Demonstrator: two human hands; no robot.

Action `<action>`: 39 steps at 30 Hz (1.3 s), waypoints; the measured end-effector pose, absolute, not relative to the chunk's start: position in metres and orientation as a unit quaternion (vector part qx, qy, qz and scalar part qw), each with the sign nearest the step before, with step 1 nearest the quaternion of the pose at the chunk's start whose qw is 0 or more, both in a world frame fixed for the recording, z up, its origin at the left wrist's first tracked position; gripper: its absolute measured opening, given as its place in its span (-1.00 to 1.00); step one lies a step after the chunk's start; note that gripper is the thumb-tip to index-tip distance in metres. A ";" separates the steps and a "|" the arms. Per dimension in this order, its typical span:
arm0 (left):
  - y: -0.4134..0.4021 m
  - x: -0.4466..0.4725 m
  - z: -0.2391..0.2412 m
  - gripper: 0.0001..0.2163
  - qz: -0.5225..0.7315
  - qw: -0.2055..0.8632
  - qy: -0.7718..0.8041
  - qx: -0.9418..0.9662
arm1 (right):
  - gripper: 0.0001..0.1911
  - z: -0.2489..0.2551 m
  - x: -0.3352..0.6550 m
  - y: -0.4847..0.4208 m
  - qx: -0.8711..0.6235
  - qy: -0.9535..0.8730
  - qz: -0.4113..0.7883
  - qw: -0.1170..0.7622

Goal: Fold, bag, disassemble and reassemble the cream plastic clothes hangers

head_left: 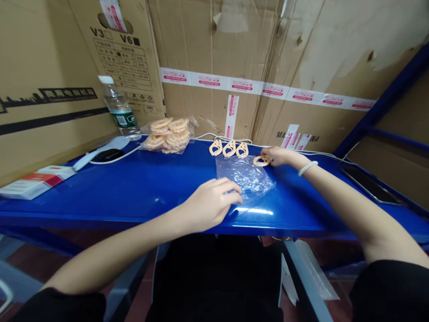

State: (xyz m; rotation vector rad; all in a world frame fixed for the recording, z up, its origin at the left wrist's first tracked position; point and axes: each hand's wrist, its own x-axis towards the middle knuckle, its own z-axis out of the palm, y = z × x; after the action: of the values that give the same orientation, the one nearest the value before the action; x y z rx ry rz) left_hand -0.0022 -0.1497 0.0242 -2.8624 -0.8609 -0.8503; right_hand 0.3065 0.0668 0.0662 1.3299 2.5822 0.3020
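Note:
My right hand (280,156) pinches a beige teardrop-shaped plastic ring (259,163) above the far right part of a clear plastic bag (246,172). The bag lies flat on the blue table. Over its near left edge hovers or rests my left hand (214,201), fingers loosely bent and a little apart, with nothing visible in them. Whether its fingertips touch the bag I cannot tell. Just beyond the bag three more rings lie in a row: a left ring (212,148), a middle ring (225,149) and a right ring (238,150).
A clear bag of stacked beige rings (172,139) lies at the back left, near a water bottle (122,114). Further left are a black oval object (110,155) and a red-and-white box (38,180). A phone (370,184) lies right. Cardboard (201,49) stands behind the blue table (134,192).

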 end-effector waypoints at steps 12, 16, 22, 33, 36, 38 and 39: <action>-0.172 0.020 -0.008 -0.62 -0.265 0.038 -0.372 -0.889 | -0.67 0.070 0.375 -0.053 0.372 0.895 0.149 -0.197; -0.175 0.021 -0.014 -0.56 -0.244 0.033 -0.390 -0.887 | -0.82 0.086 0.348 -0.103 0.312 0.872 0.204 -0.317; -0.173 0.022 -0.016 -0.51 -0.221 -0.006 -0.409 -0.886 | -0.75 0.090 0.300 -0.158 0.218 0.893 0.219 -0.327; -0.172 0.023 -0.019 -0.41 -0.266 -0.033 -0.421 -0.866 | -0.68 0.078 0.293 -0.204 0.170 0.940 0.213 -0.204; -0.172 0.023 -0.019 -0.39 -0.269 -0.039 -0.418 -0.867 | -0.68 0.073 0.289 -0.208 0.151 0.941 0.219 -0.208; -0.173 0.023 -0.018 -0.39 -0.264 -0.042 -0.419 -0.868 | -0.70 0.070 0.284 -0.206 0.132 0.939 0.236 -0.210; -0.173 0.023 -0.018 -0.39 -0.264 -0.041 -0.419 -0.868 | -0.72 0.068 0.281 -0.204 0.124 0.937 0.248 -0.212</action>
State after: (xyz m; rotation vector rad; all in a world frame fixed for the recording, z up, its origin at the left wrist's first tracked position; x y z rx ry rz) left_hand 0.0233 -0.1729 -0.0177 -2.7996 -1.3527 -0.8525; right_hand 0.2809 -0.2038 0.0684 0.4544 3.4223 0.9057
